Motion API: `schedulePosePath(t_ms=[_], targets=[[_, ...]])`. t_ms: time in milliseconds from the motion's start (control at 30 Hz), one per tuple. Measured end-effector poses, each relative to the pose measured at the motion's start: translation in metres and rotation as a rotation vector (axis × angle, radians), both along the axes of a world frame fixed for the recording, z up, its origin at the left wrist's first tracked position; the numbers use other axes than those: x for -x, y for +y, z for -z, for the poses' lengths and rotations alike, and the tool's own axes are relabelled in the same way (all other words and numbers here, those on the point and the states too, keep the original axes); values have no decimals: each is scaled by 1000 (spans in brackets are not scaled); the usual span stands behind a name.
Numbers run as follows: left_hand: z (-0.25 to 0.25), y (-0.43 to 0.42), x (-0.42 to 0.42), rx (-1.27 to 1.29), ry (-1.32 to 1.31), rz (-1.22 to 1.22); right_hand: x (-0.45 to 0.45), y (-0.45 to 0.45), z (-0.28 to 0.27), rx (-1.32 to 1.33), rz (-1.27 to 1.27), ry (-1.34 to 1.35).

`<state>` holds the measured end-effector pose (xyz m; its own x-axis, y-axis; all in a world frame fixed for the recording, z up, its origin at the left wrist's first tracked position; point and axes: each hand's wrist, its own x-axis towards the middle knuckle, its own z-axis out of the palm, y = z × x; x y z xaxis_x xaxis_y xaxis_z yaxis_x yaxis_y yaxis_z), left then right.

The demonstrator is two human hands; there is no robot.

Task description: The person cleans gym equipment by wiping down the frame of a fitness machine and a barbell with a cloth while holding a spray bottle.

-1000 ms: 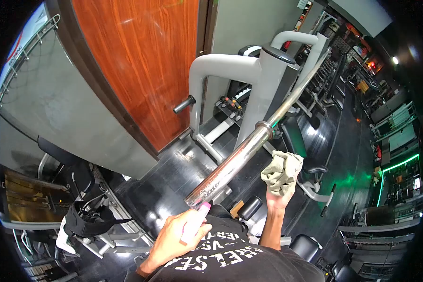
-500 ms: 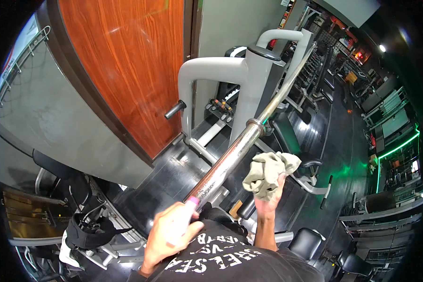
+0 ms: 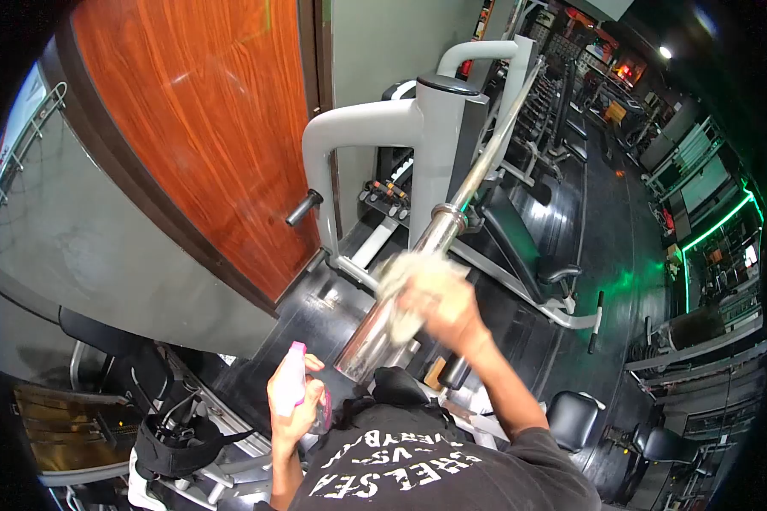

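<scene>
Bar: long, shiny metal bar (image 3: 365, 350), thick near end w/ brownish streaks, raised ring, thinner far part; slanted up & away in front of the person, beside the gray frame (image 3: 439, 157); contact unclear.
R hand: R hand (image 3: 441, 304) was blurred but curled round a pale cloth (image 3: 394, 274), which lay against the bar's thick part.
L hand: L hand (image 3: 285, 419) was closed round a white & pink bottle (image 3: 291, 380), just L of bar's near end, apart from it.
Surface: dark, glossy floor (image 3: 328, 300) ran below.
Rm: gym w/ reddish wood door (image 3: 204, 145), black bench (image 3: 510, 234), green light strip (image 3: 717, 225) at R.
</scene>
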<state>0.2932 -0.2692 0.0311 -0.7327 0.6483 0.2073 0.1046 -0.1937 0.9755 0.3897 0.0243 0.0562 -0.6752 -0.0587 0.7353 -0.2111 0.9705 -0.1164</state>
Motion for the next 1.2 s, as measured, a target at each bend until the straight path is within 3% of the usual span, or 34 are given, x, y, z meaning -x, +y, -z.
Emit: schedulePosePath(t_ms=[33,67,100,167,233,367,433,467,533,567,633,667,767,833,900,967,1000,1100,1200], targets=[[5,-1,1,48,103,31,7,22,-8,82,77,32],[-8,2,-4,5,-53,53,10,40,-10,57,244,99],[-8,4,-7,4,-57,62,17,53,-15,211,281,130],[-9,8,-7,-42,-120,-7,16,43,-15,239,290,86],[-6,14,-4,-95,-125,-41,14,6,10,192,220,20],[-19,18,-2,9,-70,-142,-6,-63,-26,153,-305,-80],[-30,20,0,24,46,-110,-1,-23,-9,36,-197,15],[-32,20,-1,37,156,-85,7,1,-12,30,-76,30],[-27,18,1,7,114,-70,16,49,-8,156,273,64],[-23,17,1,-25,73,-52,24,62,-8,337,252,160],[-17,18,0,-20,104,-92,25,39,-15,162,185,69],[-10,20,-1,-118,73,-121,19,17,6,228,173,-68],[-8,29,-4,-253,17,-229,6,-53,-33,142,-374,-38],[-2,33,-5,-239,38,-332,8,-33,-24,150,-458,-38],[5,32,-2,-201,85,-350,17,13,-20,29,-120,-22],[6,31,0,-207,4,-254,27,66,-20,169,146,45],[5,32,-2,-193,-29,-226,27,63,-19,169,139,43],[21,37,-4,-223,-18,-226,27,13,-21,127,20,56],[27,42,-8,-218,-93,-254,7,-36,-35,167,-390,-84]])
